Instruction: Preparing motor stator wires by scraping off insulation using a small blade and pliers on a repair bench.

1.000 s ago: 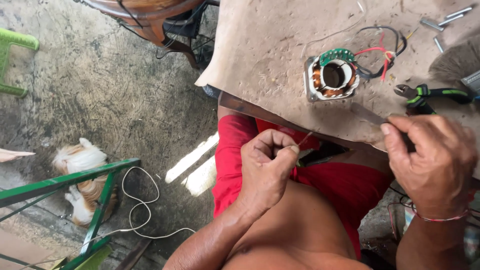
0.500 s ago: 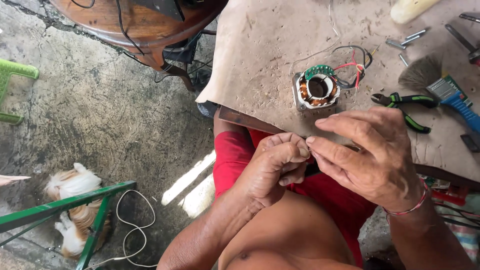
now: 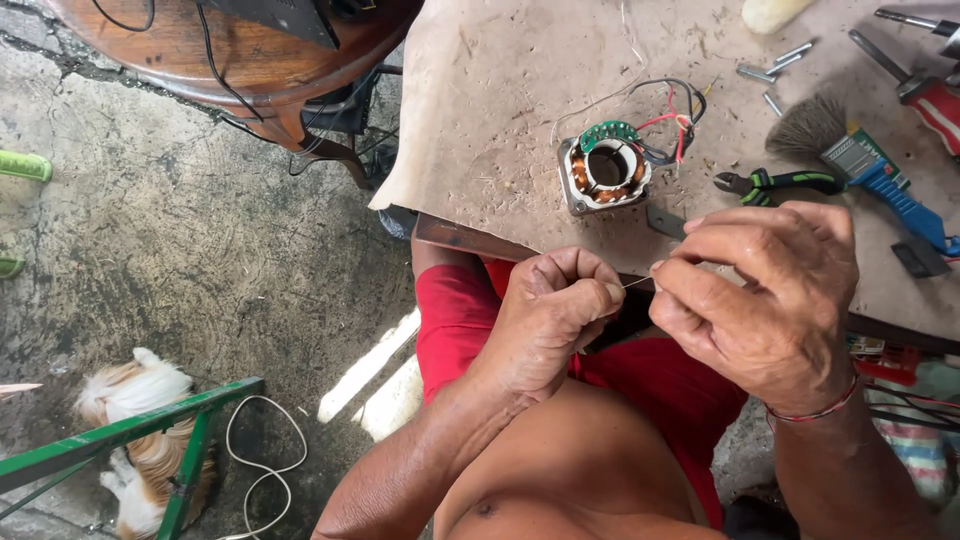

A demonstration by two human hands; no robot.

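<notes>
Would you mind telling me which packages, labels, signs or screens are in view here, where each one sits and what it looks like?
No packages, signs or screens show.
Paintbrush: on the workbench at right, pale band around its ferrule that may be a label, grey bristles, blue handle.
Green circuit board: curved strip on top of the motor stator, mid-bench; no label can be made out.

One head-worn camera looks steeply down from close above onto the worktop [image 3: 520, 90] edge, lap and floor [image 3: 180, 250].
</notes>
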